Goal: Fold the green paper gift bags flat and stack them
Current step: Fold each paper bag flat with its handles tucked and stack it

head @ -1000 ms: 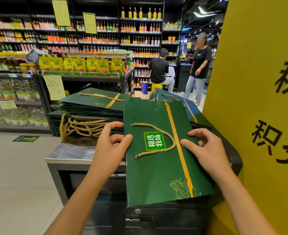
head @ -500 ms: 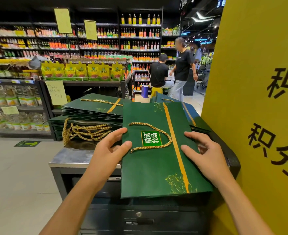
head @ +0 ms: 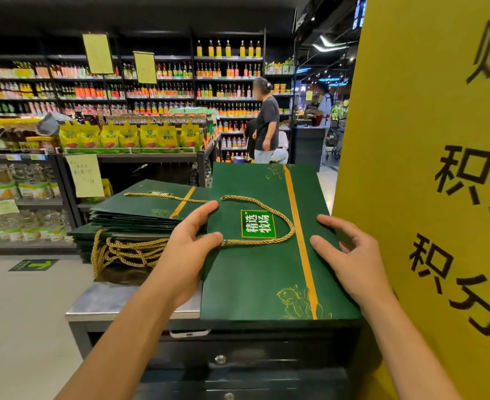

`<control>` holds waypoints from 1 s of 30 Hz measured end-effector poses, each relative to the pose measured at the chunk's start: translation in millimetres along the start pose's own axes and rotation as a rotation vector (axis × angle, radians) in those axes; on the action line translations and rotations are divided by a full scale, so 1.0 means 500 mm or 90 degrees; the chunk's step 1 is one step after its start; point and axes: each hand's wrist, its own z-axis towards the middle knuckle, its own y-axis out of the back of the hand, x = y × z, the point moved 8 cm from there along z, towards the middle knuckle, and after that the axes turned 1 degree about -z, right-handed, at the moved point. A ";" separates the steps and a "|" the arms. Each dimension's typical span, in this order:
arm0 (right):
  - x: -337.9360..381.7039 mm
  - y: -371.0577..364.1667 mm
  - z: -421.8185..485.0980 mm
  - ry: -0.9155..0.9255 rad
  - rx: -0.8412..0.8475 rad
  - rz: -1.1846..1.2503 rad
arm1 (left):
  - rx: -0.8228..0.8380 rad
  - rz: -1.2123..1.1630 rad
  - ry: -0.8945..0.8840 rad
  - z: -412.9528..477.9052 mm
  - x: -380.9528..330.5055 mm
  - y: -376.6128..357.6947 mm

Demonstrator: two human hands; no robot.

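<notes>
Gift bag: a dark green paper gift bag [head: 255, 272] lies folded flat, printed face up, with a gold stripe running down its length and a green label in white characters.
Bag position: over the right part of the tabletop [head: 108, 301], its near edge reaching past the front; I cannot tell whether it rests there or is held just above.
Rope handle: the gold rope handle [head: 255, 241] lies in a loop on the bag's face, around the label.
Left hand: the left hand [head: 186, 255] grips the bag's left edge, thumb on the face at the rope's end, forefinger stretched along the edge.
Right hand: the right hand [head: 350, 261] holds the right edge, thumb and forefinger spread on the face, the other fingers curled at the edge.
Stack: a stack of folded green bags [head: 148, 215] sits just to the left, partly behind the left hand, its gold cords [head: 128, 249] hanging in a bunch off the near side.
Right side: a yellow board [head: 425, 168] with black characters stands close beside the bag.
Background: store shelves [head: 157, 90] of bottles and packets; a person in a dark shirt [head: 266, 122] stands in the aisle.
</notes>
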 end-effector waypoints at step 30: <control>-0.118 -0.029 0.346 -0.058 0.004 -0.484 | 0.015 0.336 0.001 0.416 0.040 -0.130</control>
